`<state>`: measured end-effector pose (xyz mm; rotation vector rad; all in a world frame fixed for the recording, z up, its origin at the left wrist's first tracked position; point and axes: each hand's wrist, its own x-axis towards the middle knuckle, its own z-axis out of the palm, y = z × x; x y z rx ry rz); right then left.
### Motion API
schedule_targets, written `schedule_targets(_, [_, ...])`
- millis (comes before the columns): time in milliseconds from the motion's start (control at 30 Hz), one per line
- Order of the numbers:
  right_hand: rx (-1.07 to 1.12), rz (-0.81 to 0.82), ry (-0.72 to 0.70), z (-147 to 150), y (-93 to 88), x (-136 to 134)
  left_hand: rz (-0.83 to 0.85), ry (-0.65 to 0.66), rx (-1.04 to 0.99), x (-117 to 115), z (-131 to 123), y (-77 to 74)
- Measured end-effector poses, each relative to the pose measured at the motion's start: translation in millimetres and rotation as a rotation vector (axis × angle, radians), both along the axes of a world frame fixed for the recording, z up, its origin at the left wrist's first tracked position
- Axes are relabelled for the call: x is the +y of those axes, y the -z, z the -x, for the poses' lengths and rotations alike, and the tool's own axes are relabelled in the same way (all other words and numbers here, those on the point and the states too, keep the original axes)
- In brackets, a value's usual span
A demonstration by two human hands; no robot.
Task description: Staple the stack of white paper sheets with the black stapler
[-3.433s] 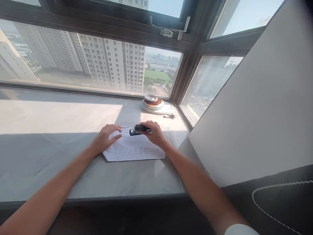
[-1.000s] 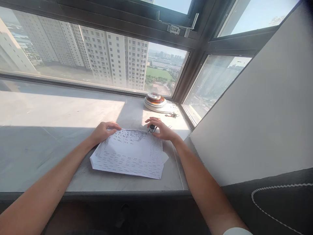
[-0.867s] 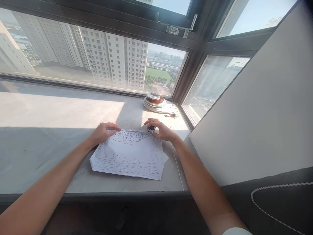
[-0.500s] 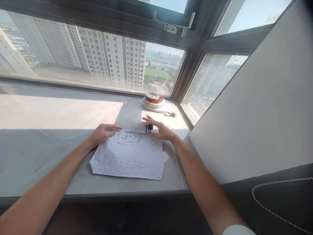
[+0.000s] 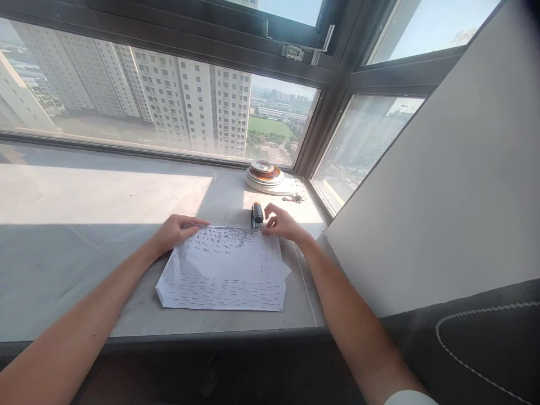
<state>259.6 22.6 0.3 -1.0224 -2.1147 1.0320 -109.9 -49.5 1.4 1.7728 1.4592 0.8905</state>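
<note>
A white sheet of paper (image 5: 228,267) with handwriting and rows of short dashes lies on the sill, its lower corners folded. At its far left corner, my left hand (image 5: 179,229) grips the edge, thumb on top and fingers along the far side. A small black stapler (image 5: 257,215) stands at the paper's far edge, right of the middle, its front end meeting the paper. Just right of the stapler, my right hand (image 5: 283,224) pinches the far right corner of the paper, with the other fingers curled above.
Behind the stapler, a stack of round rolls of tape (image 5: 265,177) sits in the window corner, with a small dark tangled item (image 5: 294,198) beside it. A slanting white wall (image 5: 439,169) bounds the right side. The sill's front edge (image 5: 219,336) runs below the paper.
My right hand has come off the top of the stapler and moved right, down to the paper's corner. The paper's near edge has shifted slightly. My left hand keeps its place.
</note>
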Motion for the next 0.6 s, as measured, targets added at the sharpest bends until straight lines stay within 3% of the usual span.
schedule_targets(167, [0.032, 0.088, -0.014, 2, -3.2, -3, -0.025, -0.009, 0.014, 2, 1, 2.3])
schedule_targets(400, [0.031, 0.077, -0.022, 4, -6.7, -6, -0.038, -0.134, -0.018, 3, 1, -0.5])
schedule_targets(600, [0.056, -0.161, 0.149, 12, 0.7, -1, -0.034, -0.176, 0.0, 3, 2, 0.8])
